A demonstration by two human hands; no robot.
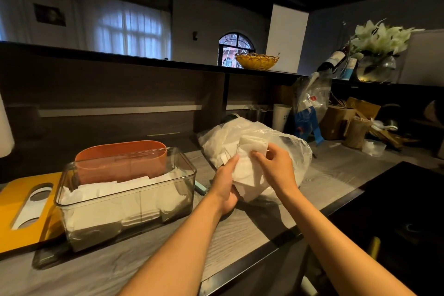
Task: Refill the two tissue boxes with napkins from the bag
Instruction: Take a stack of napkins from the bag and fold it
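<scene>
While a wad of napkins (249, 166) is held above the counter (252, 228), the left hand (225, 182) is curled under it and the right hand (276, 166) pinches its upper edge. At one o'clock from the hands, the plastic bag (288, 149) lies touching the wad. At nine o'clock, the clear box (127, 197) is seen roughly half filled; the orange box (120, 161) behind it appears unfilled, so most work is judged outstanding.

Both forearms reach forward and up from the bottom edge, converging on a napkin stack (249, 163). The left hand (225, 187) cups the stack from below and left, fingers curled round it. The right hand (276, 166) pinches its right side, thumb in front.
</scene>
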